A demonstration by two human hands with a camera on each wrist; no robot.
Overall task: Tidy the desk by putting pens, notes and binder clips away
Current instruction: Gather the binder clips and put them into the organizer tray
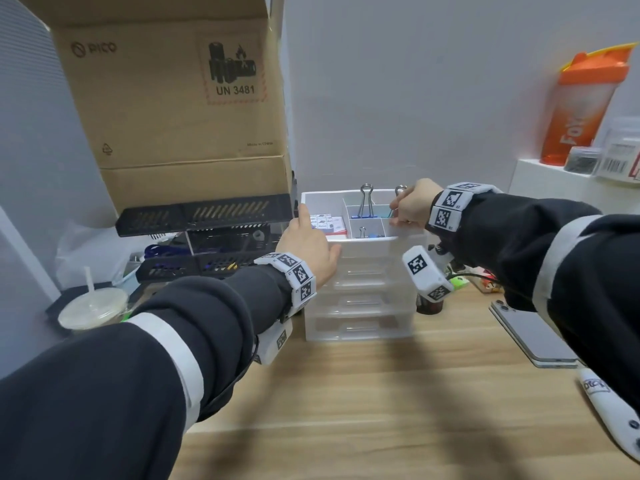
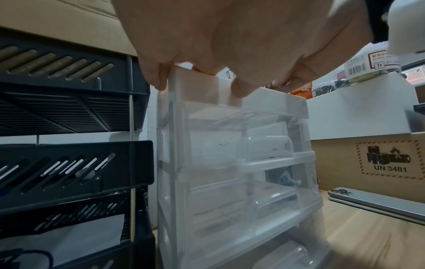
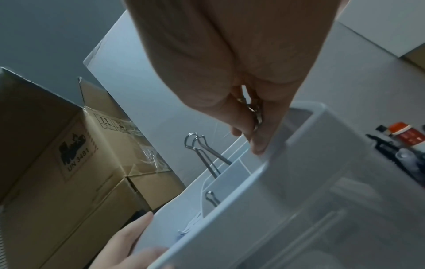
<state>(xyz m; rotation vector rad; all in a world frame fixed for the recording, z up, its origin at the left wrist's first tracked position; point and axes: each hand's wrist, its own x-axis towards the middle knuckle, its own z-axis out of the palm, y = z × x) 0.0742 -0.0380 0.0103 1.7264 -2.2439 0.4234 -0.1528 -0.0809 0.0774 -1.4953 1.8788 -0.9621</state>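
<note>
1. The right hand covers most of the binder clip it pinches; only the wire loop shows above the knuckles, and the clip's colour cannot be made out
2. The lower drawers of the drawer unit are see-through and blurred, so their contents are unclear
3. The unit stands on a wooden desk against a pale wall, with a cardboard box to its left and a phone on the right
4. The left hand grips the near left corner of the unit's top tray, fingers curled over the rim
5. A second, big clip stands upright in a far compartment
</note>
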